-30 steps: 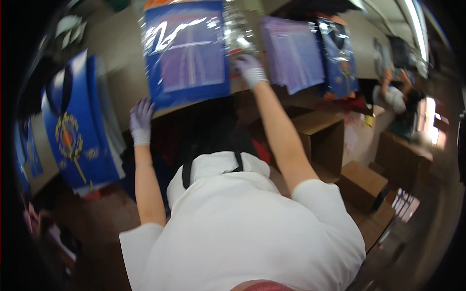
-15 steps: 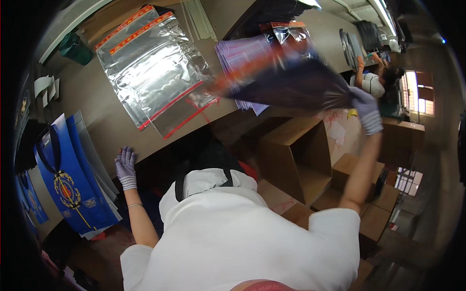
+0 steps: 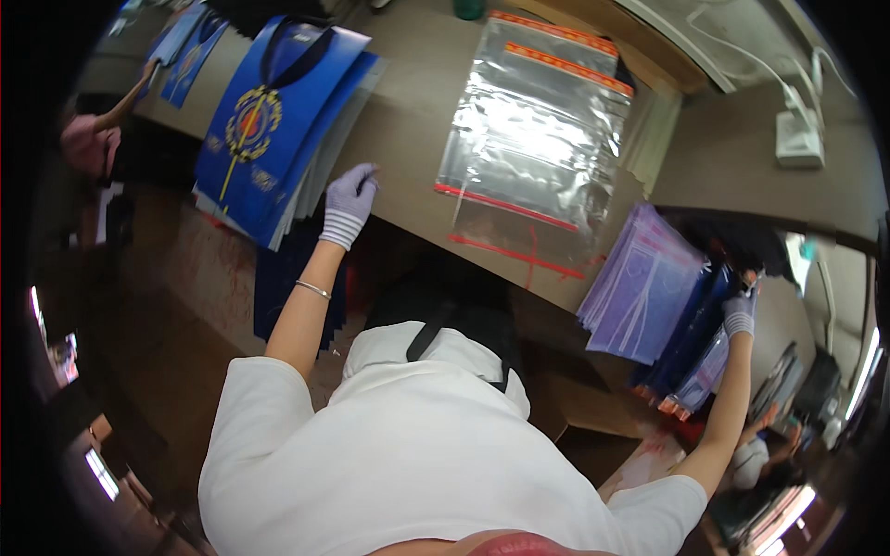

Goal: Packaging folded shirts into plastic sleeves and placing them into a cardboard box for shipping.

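A: State of the left hand [image 3: 350,199]?

B: Half open and empty, fingers loosely bent. Positioned at the near edge of the table [image 3: 399,130], just right of the blue carrier bags [image 3: 306,102]. Contact with the edge: cannot tell.

A: State of the right hand [image 3: 740,310]?

B: Extended to the far right, at the upper end of the dark blue packets [image 3: 691,324]. Fingers small and partly merged with the packets in view; whether pinching or only touching, cannot tell.

A: Location of the packets?

B: Right-hand part of the table, lower ends over the near edge, beside the lavender sheets [image 3: 640,287].

A: Counts?

B: Hands: two. Clear sleeves [image 3: 528,153]: two, overlapped at mid-table. Blue carrier bags beside the left hand: at least two, stacked. Lavender sheets: several, exact number unclear. White power socket [image 3: 799,139]: one.

A: Materials and shapes?

B: Gloves [image 3: 341,208]: lavender fabric, striped cuffs. Clear sleeves: glossy transparent film, rectangular, orange band above, red strip below. Front carrier bag: smooth, with black looped handle [image 3: 269,65] and round gold emblem [image 3: 250,130]. Lavender sheets: flat, fanned.
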Tool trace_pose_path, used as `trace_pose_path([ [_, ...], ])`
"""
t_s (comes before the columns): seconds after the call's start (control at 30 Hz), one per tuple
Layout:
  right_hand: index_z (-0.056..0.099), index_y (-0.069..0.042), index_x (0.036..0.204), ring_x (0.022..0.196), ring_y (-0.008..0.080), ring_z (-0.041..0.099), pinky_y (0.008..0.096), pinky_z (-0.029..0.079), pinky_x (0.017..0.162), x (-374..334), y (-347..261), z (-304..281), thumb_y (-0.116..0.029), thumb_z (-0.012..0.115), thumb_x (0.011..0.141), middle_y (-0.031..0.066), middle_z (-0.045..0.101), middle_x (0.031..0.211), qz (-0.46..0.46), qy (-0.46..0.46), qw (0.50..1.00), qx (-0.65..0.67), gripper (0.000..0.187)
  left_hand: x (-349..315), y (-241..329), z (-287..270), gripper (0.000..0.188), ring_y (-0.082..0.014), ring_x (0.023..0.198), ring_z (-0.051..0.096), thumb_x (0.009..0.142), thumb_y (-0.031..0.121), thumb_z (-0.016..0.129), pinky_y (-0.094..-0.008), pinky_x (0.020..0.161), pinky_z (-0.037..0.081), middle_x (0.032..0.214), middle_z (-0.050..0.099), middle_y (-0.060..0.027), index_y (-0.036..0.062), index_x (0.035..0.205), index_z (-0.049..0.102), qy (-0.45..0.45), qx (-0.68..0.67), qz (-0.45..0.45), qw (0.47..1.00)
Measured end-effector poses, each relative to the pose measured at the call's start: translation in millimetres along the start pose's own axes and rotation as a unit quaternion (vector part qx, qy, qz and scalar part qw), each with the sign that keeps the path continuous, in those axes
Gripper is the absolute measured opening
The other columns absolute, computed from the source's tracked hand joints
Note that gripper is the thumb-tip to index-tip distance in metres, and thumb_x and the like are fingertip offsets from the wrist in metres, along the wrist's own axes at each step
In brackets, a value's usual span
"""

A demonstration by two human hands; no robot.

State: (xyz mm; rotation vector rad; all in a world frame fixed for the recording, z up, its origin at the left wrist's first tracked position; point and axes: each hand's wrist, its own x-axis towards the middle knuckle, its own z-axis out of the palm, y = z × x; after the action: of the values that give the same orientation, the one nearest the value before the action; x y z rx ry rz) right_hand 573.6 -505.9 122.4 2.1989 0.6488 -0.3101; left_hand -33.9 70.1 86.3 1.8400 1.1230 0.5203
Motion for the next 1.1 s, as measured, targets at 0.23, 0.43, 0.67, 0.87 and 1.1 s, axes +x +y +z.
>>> trace_pose_path([
  [0.23,0.064,-0.012,0.080,0.096,0.0251,0.055,0.0390,0.040,0.086,-69,-115,-159,-0.015,0.051,0.075,0.0062,0.063,0.087,-0.222,0.088,0.971,-0.024,0.014,40,36,-104,0.051,-0.0223,0.080,0.056,0.069,0.024,0.066,-0.0344,0.069,0.047,0.084,0.056,-0.0069,0.0100,0.116,0.050,0.240,0.576,0.151,0.767],
  [0.43,0.062,-0.016,0.082,0.089,0.0236,0.054,0.0370,0.040,0.083,-181,-199,-194,-0.008,0.056,0.066,0.0048,0.061,0.081,-0.352,0.247,0.883,0.185,0.019,81,63,-119,0.058,-0.0291,0.076,0.061,0.072,0.014,0.059,-0.0418,0.067,0.050,0.082,0.061,-0.0116,0.0163,0.127,0.040,0.008,0.596,0.068,0.800],
  [0.67,0.053,-0.005,0.109,0.093,0.0310,0.054,0.0399,0.043,0.082,-321,-363,-241,-0.007,0.064,0.062,0.0133,0.059,0.097,-0.321,0.279,0.736,0.527,0.048,27,244,-208,0.041,-0.0078,0.049,0.036,0.079,0.009,0.057,-0.0237,0.045,0.034,0.058,0.044,0.0009,0.0068,0.120,0.052,-0.046,0.270,0.311,0.910],
  [0.87,0.036,-0.006,0.130,0.086,0.0327,0.057,0.0387,0.047,0.076,-358,-446,-283,-0.016,0.062,0.073,0.0194,0.057,0.096,-0.194,0.358,0.651,0.640,0.064,62,253,-157,0.041,-0.0044,0.062,0.054,0.083,0.012,0.058,-0.0162,0.057,0.043,0.075,0.060,-0.0023,0.0041,0.122,0.049,-0.065,0.090,0.462,0.880],
  [1.1,0.031,-0.005,0.133,0.102,0.0319,0.052,0.0389,0.043,0.084,-382,-370,-199,-0.012,0.061,0.072,0.0167,0.052,0.117,-0.025,0.260,0.757,0.599,0.068,-17,279,-28,0.048,-0.0021,0.052,0.049,0.076,0.001,0.055,-0.0173,0.049,0.039,0.065,0.060,0.0000,0.0055,0.124,0.049,-0.086,-0.084,0.328,0.937],
])
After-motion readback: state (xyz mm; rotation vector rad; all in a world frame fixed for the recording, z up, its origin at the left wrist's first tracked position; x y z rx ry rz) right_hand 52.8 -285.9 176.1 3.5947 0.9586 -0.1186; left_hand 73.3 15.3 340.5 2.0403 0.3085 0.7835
